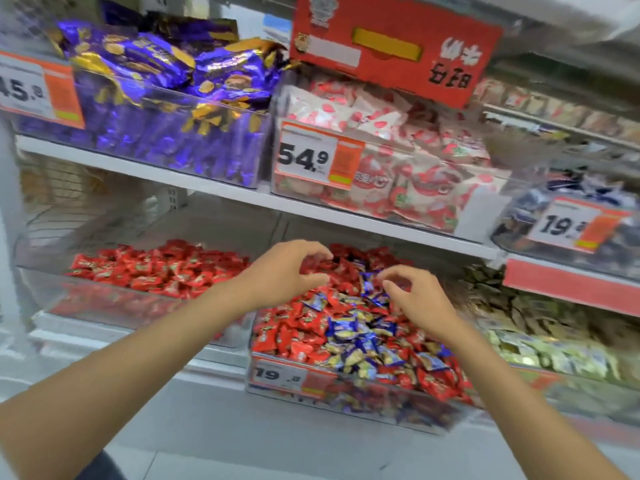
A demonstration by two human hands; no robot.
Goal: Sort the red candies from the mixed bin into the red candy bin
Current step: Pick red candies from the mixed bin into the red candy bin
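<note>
Fingers (pixel 313 252) of the left hand (pixel 284 271) curl loosely apart, empty, over the far left corner of the mixed bin (pixel 346 393); the right hand (pixel 420 301) hovers likewise, pinching nothing. Red candies (pixel 294 341) lie among blue ones (pixel 346 327) there. Left along the shelf sits the red candy bin (pixel 104 296).

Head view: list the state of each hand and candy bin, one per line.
left hand: open, fingers curled, over the mixed bin's back.
right hand: open, fingers curled, holding nothing visible.
mixed bin: heaped with red and blue candies together.
red candy bin: partly filled, red only.
</note>
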